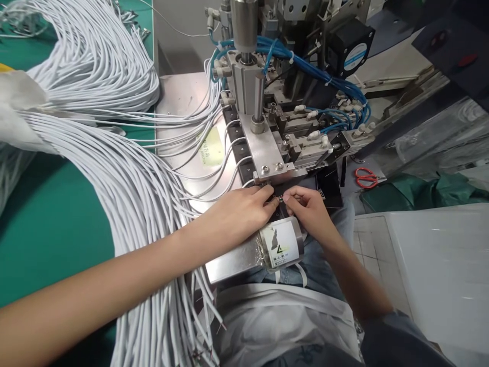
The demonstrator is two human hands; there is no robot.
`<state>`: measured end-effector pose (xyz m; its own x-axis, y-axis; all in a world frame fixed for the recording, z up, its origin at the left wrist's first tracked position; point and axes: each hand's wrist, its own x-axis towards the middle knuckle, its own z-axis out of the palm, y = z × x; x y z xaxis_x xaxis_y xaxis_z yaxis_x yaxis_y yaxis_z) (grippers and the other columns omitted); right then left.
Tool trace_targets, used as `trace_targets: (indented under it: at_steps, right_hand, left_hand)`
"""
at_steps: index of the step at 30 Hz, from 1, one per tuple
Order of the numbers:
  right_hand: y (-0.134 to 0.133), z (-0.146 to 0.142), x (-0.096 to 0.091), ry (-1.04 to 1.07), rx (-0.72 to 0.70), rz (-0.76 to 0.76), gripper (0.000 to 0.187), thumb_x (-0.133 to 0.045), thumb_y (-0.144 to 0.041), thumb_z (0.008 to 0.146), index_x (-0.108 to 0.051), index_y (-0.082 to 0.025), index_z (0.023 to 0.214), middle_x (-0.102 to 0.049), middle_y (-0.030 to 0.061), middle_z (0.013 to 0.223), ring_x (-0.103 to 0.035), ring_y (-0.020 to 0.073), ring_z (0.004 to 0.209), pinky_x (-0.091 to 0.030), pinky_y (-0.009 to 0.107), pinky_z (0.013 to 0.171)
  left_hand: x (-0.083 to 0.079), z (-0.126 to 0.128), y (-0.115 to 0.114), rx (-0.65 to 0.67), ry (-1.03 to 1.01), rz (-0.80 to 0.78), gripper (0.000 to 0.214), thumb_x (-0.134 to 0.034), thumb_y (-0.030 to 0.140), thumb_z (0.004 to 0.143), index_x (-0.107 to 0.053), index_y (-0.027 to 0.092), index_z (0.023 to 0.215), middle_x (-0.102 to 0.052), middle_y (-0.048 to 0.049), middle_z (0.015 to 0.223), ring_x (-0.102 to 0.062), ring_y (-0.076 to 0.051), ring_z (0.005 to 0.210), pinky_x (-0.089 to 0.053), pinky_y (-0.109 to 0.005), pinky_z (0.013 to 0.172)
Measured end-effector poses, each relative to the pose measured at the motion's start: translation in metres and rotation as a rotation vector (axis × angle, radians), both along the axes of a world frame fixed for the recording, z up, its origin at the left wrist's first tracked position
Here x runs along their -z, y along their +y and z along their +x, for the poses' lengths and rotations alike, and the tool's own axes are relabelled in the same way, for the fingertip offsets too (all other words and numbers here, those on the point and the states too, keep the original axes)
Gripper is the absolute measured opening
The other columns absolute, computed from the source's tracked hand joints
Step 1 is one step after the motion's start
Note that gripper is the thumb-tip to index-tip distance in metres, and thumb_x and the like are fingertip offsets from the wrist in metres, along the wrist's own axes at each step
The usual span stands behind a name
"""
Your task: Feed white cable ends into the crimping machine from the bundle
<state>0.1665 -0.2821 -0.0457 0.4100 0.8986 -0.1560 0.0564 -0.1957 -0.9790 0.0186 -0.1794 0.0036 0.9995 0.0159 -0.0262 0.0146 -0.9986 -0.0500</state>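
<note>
My left hand [248, 209] rests at the front of the machine's black track, its thumb and fingers pressed together over something they mostly hide. Close beside it, my right hand [310, 208] pinches a small metal connector [281, 199] between thumb and forefinger. The connector sits in the narrow gap between both sets of fingertips. White cables [225, 153] run from the left into slots along the black track [239, 145], just behind my left hand. Above my fingers is the machine's metal press plate [263, 148].
A thick bundle of white cables [141, 214] hangs over the green table [49, 219], beneath my left forearm. A labelled roll or container [282, 243] stands just below my hands. Red-handled scissors [367, 178] lie at right. Blue air hoses [313, 71] cross the machine.
</note>
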Motion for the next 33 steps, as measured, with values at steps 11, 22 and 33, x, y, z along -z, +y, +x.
trace_targets:
  at_steps: [11, 22, 33]
  right_hand:
    - [0.006, 0.0, 0.01, 0.192, -0.07, -0.031, 0.032, -0.057, -0.046, 0.072, -0.043, -0.02, 0.061, -0.034, -0.0083, 0.048, -0.028, 0.0058, 0.043, -0.022, 0.02, 0.041]
    - [-0.039, -0.029, -0.017, -0.448, 0.376, 0.177, 0.023, -0.046, -0.03, 0.086, -0.05, -0.02, 0.066, -0.046, -0.0024, 0.059, -0.044, 0.0114, 0.055, -0.036, 0.025, 0.052]
    - [-0.053, -0.132, -0.007, -0.618, -0.17, 0.119, 0.013, -0.052, -0.024, 0.084, -0.062, -0.019, 0.092, -0.067, 0.0036, 0.075, -0.06, 0.0136, 0.059, -0.049, 0.026, 0.06]
  left_hand:
    - [-0.011, -0.005, -0.014, -0.089, 0.032, 0.078, 0.031, -0.048, 0.009, 0.083, -0.059, 0.011, 0.112, -0.059, -0.0109, 0.091, -0.06, -0.02, 0.078, -0.044, -0.028, 0.058]
    - [-0.026, -0.014, -0.018, -0.284, 0.106, 0.06, 0.018, -0.049, 0.003, 0.079, -0.064, 0.013, 0.073, -0.061, -0.009, 0.076, -0.059, -0.021, 0.062, -0.029, -0.029, 0.046]
    - [-0.012, -0.012, -0.004, -0.412, -0.019, -0.023, 0.027, -0.041, 0.003, 0.08, -0.067, 0.011, 0.081, -0.062, -0.0124, 0.077, -0.06, -0.023, 0.073, -0.035, -0.03, 0.056]
